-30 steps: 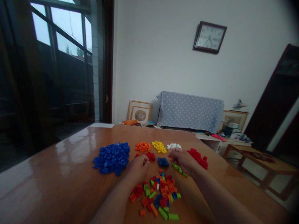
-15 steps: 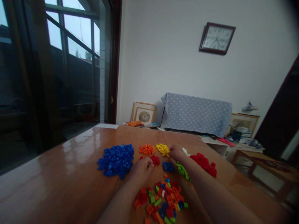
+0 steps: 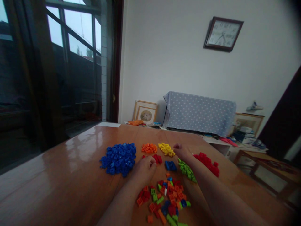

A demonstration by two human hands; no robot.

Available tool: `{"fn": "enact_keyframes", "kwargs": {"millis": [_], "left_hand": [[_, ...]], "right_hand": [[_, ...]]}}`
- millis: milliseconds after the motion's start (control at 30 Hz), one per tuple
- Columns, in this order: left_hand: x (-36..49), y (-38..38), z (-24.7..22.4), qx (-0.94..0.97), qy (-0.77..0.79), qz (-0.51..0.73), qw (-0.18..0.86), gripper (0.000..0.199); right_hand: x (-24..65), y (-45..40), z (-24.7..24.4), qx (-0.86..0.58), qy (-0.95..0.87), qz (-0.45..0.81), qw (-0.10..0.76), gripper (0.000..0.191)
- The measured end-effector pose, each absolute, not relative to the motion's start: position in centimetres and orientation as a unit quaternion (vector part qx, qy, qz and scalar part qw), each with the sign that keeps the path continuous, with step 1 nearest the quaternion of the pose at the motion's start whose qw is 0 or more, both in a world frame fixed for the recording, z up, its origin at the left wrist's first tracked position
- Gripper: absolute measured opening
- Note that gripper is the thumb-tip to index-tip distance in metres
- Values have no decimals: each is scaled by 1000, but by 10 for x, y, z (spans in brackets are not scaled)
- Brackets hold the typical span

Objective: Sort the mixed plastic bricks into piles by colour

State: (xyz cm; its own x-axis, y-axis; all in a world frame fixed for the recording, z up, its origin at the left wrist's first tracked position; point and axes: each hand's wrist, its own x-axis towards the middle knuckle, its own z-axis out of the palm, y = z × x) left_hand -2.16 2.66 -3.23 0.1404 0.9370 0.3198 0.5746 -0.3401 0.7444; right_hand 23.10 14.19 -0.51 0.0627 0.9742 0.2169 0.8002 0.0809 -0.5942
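Observation:
My left hand (image 3: 147,166) is closed, its fingertips beside a small row of red bricks (image 3: 158,158); whatever it may hold is hidden. My right hand (image 3: 182,151) hovers just right of the yellow brick pile (image 3: 166,149), fingers curled together, and I cannot make out anything in them. Green bricks (image 3: 186,169) lie under my right wrist, and a few dark blue bricks (image 3: 170,165) sit between my hands. Nearer me, between my forearms, spreads a mixed heap of red, orange, green and blue bricks (image 3: 172,196).
On the wooden table (image 3: 77,175) a large blue brick pile (image 3: 119,158) stands at left, orange bricks (image 3: 149,148) farther back, and a big red brick pile (image 3: 207,164) right of my right forearm. Beyond the table are a cloth-covered object (image 3: 199,113) and a wooden stool (image 3: 270,166).
My right hand has moved off the yellow pile, slightly right and away, and now covers the white pieces seen before. My left hand stays by the red bricks. The view has tilted slightly.

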Motion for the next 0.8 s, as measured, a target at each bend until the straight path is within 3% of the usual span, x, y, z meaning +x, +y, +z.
{"fn": "enact_keyframes", "kwargs": {"millis": [167,333,433,533,633,800], "left_hand": [[-21,27,-33,719,523,397,228,17],[-22,26,-29,728,512,394,229,17],[-20,25,-28,730,511,394,227,16],[-18,25,-28,730,514,390,226,17],[-16,22,-27,730,518,383,227,19],[-16,16,-20,740,507,376,232,17]], "right_hand": [[239,117,-3,-624,-682,194,330,9],[238,69,10,-568,-711,282,304,10],[235,31,25,-517,-735,358,254,11],[234,-4,37,-429,-761,463,150,14],[234,-25,44,-397,-795,450,91,13],[227,-38,43,-388,-835,389,22,32]]}}
